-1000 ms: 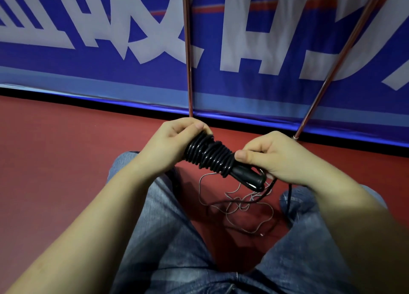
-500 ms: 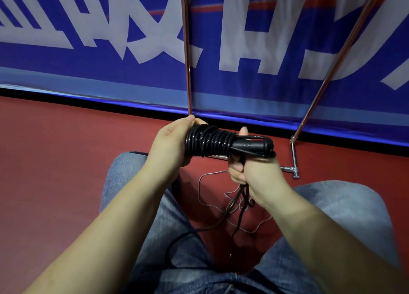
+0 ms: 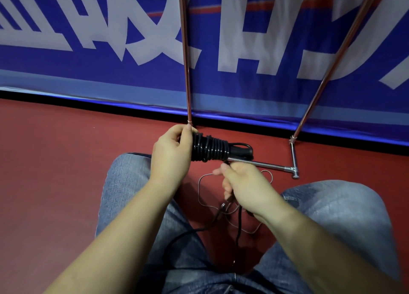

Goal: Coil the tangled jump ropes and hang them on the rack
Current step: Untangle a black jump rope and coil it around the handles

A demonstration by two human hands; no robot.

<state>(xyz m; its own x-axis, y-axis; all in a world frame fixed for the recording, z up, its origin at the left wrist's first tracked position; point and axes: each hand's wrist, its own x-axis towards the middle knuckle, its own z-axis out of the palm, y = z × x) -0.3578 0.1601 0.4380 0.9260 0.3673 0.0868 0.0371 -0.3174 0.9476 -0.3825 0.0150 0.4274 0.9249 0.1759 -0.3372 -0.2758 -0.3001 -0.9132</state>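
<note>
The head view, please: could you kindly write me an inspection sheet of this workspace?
Surface: red floor, bare where visible.
Job's things: black jump rope wound into a tight coil round its handle; loose black tail hangs down; thin grey rope lies tangled on the floor.
Clutter: nothing seen.
Grips: left hand holds the coil's end; right hand grips the tail below.
Cables: nothing seen.
Surroundings: rack of metal poles, blue banner, person's jeans.
</note>
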